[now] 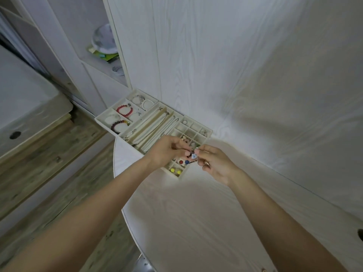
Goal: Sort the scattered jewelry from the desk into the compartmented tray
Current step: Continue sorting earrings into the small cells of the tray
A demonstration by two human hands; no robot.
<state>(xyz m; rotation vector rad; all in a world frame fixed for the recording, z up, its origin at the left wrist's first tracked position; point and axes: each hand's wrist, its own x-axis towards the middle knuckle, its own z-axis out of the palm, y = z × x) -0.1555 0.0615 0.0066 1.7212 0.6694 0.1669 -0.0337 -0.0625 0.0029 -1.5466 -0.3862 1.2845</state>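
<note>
While both forearms reach forward over the white desk point(196, 213), the left hand point(169, 152) and right hand point(214, 163) meet fingertip to fingertip above the compartmented tray point(102, 119). Both hands pinch one small piece of jewelry point(193, 156), blue-white with a dark part, held just over the tray's small-cell section. A ring point(206, 163) sits on a right finger. Red bracelet point(124, 111) and yellow beads point(175, 170) lie in separate compartments.
</note>
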